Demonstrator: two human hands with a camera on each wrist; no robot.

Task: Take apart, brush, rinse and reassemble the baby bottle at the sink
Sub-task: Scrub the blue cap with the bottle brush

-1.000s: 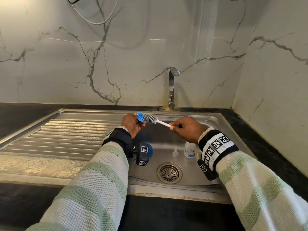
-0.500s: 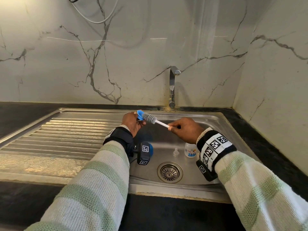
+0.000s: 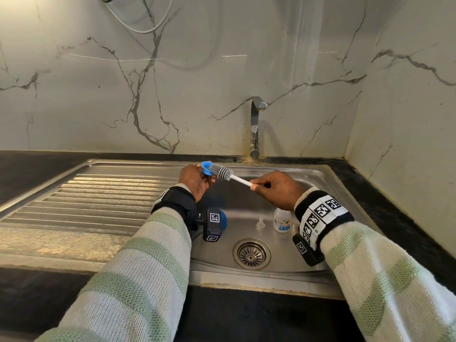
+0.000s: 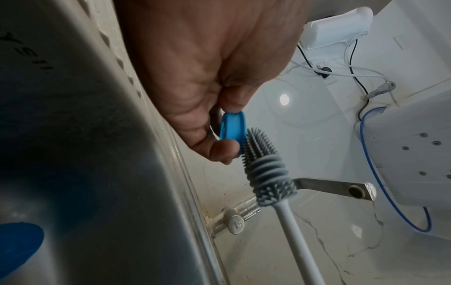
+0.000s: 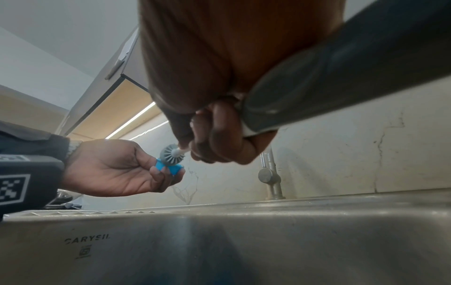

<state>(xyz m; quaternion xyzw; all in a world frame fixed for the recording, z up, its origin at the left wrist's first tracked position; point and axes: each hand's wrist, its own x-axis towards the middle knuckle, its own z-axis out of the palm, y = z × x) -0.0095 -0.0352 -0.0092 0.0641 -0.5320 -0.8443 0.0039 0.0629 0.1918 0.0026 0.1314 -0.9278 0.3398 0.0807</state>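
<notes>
Both arms wear knitted sleeves (image 3: 148,262) banded in cream and pale green, each wrist wrapped in a black strap carrying a black camera block (image 3: 212,227) and white square-patterned marker tags (image 3: 323,209).

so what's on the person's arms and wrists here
Both arms wear knitted sleeves in cream and pale green stripes. The left wrist has a black strap with a small black camera box carrying square black-and-white markers. The right wrist has a black band covered in white marker tiles. The hands are bare.
</notes>
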